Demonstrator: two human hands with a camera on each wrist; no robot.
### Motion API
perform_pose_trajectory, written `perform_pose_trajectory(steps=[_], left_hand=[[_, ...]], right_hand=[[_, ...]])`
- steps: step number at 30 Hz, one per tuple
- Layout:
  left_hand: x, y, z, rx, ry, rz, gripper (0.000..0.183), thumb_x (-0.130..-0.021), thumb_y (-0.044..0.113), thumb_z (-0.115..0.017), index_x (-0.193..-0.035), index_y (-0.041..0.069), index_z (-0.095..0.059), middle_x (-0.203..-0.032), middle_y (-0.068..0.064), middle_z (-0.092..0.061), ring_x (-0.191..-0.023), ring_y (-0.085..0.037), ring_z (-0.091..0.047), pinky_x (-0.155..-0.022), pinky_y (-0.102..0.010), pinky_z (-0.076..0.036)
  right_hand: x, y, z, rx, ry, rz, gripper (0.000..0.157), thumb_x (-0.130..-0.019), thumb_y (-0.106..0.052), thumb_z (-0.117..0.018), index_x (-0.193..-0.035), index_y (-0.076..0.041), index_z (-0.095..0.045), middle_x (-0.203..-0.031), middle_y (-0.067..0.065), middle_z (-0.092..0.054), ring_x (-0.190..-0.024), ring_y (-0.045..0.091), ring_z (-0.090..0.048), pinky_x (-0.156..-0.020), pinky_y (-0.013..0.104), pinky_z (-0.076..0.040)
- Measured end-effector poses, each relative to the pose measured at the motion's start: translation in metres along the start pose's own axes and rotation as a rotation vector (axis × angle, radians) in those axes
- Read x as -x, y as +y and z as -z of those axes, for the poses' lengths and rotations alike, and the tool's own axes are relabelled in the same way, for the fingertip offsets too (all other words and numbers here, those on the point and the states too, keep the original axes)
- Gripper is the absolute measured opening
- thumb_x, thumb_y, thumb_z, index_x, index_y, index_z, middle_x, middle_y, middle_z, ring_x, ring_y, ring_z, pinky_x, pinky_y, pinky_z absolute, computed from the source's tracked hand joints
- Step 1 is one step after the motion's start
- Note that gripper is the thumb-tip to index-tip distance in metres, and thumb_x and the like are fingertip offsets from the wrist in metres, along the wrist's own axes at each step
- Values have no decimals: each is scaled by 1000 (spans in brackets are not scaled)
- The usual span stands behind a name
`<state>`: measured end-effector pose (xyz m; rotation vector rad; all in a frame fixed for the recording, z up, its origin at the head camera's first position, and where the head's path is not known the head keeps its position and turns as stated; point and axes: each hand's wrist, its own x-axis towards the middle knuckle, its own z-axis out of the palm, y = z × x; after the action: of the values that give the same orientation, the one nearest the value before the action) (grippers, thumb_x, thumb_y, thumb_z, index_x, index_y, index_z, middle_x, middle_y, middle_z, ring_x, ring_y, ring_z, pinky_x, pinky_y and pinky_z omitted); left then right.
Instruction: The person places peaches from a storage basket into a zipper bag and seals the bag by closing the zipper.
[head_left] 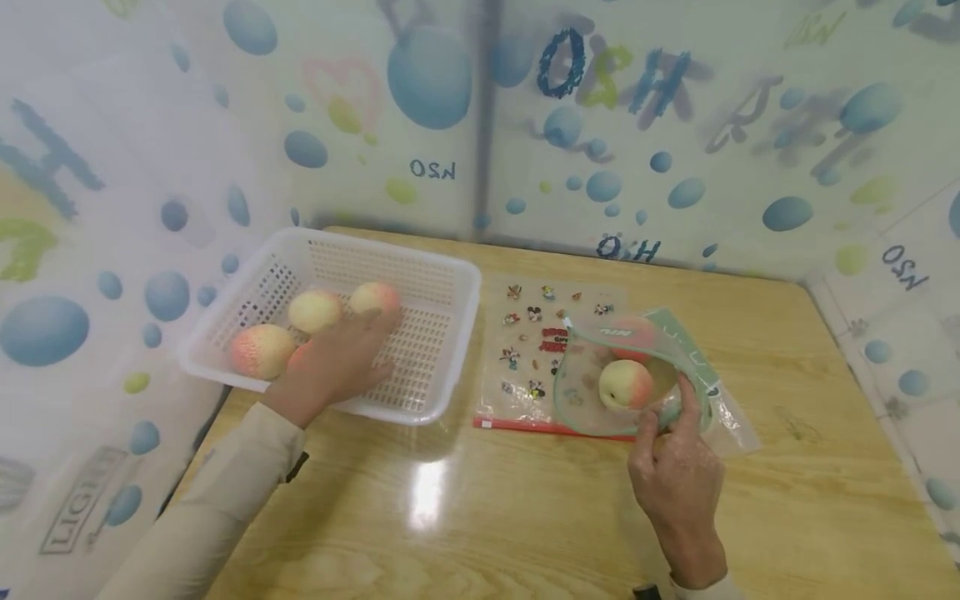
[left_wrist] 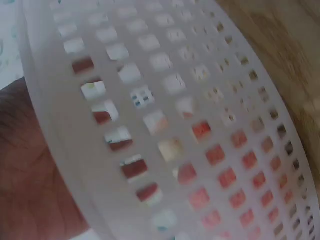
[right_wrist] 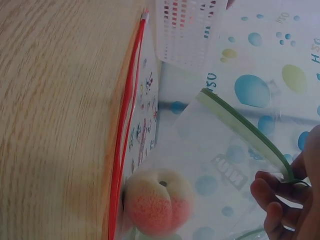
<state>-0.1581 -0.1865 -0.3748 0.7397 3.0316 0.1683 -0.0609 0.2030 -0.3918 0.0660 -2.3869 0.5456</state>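
My left hand (head_left: 339, 360) reaches over the near wall of a white plastic basket (head_left: 468, 333). Its fingers extend toward a yellow-red peach (head_left: 372, 298), with fingertips right at the fruit. Other peaches lie beside it, one yellow (head_left: 315, 311), one redder (head_left: 262, 351) and one partly hidden under the hand. In the left wrist view the basket's perforated wall covers most of that hand. With thumb and fingers, my right hand (head_left: 678, 471) pinches the green rim of a clear zip bag (right_wrist: 240, 125), holding its mouth apart. Inside the bag sit a pale peach (head_left: 625, 384) and a redder one.
Under the green-edged bag lies a flat clear bag (head_left: 517, 367) with cartoon prints and a red zip strip (head_left: 525, 426). Another green-marked bag (head_left: 686, 337) shows behind it. The wooden table (head_left: 525, 525) meets patterned walls at the back and sides.
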Motion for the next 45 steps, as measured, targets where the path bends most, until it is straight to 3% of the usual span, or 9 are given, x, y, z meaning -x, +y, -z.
perform_pose_trajectory(steps=[2, 4, 10, 14, 19, 24, 31, 39, 45], left_hand=[[5, -5, 5, -3, -97, 84, 71, -84, 33, -59, -142, 11, -23, -138, -21, -33, -123, -41, -31, -94, -61, -25], [8, -9, 9, -5, -145, 131, 71, -84, 34, -60, -142, 12, -24, -140, -21, -31, -124, -42, -29, -93, -64, -23], [12, -13, 15, -64, -122, 144, 67, -79, 34, -65, -132, 4, -37, -125, -25, -45, -104, -45, -46, -81, -62, -36], [16, -15, 12, -80, -101, 143, 63, -75, 27, -67, -126, 1, -42, -115, -24, -50, -91, -43, -50, -74, -59, -40], [21, -18, 7, -97, -110, 190, 53, -75, 20, -61, -121, -3, -48, -109, -24, -53, -87, -43, -51, -73, -57, -42], [21, -21, 9, -131, -160, 239, 51, -78, 19, -56, -124, -2, -47, -102, -26, -52, -85, -43, -50, -67, -55, -43], [20, -27, 13, -97, -150, 285, 32, -69, 14, -57, -95, -4, -50, -73, -19, -49, -64, -36, -49, -50, -50, -41], [19, -28, 12, -125, -111, 260, 39, -67, 14, -58, -100, -5, -49, -70, -17, -48, -58, -36, -48, -48, -50, -41], [19, -31, 8, -193, -11, 159, 44, -65, 14, -62, -103, -5, -52, -69, -17, -49, -54, -34, -48, -45, -47, -41]], right_hand=[[1, 2, -2, 0, 4, -1, 54, -82, -10, -51, -132, 3, -37, -37, -7, -34, -34, -7, -17, -27, 21, -20], [3, 4, -4, -3, 1, -4, 55, -82, -10, -52, -133, 3, -36, -37, -7, -33, -33, -7, -17, -27, 21, -19], [6, 10, -7, -7, -3, 1, 55, -83, -12, -52, -134, 2, -35, -37, -8, -33, -31, -5, -18, -25, 19, -17], [7, 11, -7, -8, -14, 25, 56, -84, -13, -49, -135, 1, -33, -38, -9, -33, -29, -4, -20, -24, 17, -18], [7, 10, -6, -17, -38, 23, 58, -85, -16, -46, -139, -3, -29, -39, -8, -34, -27, 2, -24, -25, 18, -19], [6, 10, -7, -33, -32, 5, 58, -85, -17, -47, -139, -5, -29, -40, -5, -39, -28, 3, -25, -26, 19, -20], [6, 11, -8, -30, -33, 20, 58, -85, -16, -47, -139, -3, -29, -40, -5, -38, -27, 3, -25, -26, 18, -20], [6, 10, -9, -36, -32, 23, 57, -84, -14, -48, -137, -1, -32, -39, -7, -35, -28, 1, -23, -25, 18, -19], [6, 10, -10, -37, -30, 26, 57, -83, -14, -49, -136, 1, -33, -39, -5, -39, -28, -3, -22, -25, 17, -19]])
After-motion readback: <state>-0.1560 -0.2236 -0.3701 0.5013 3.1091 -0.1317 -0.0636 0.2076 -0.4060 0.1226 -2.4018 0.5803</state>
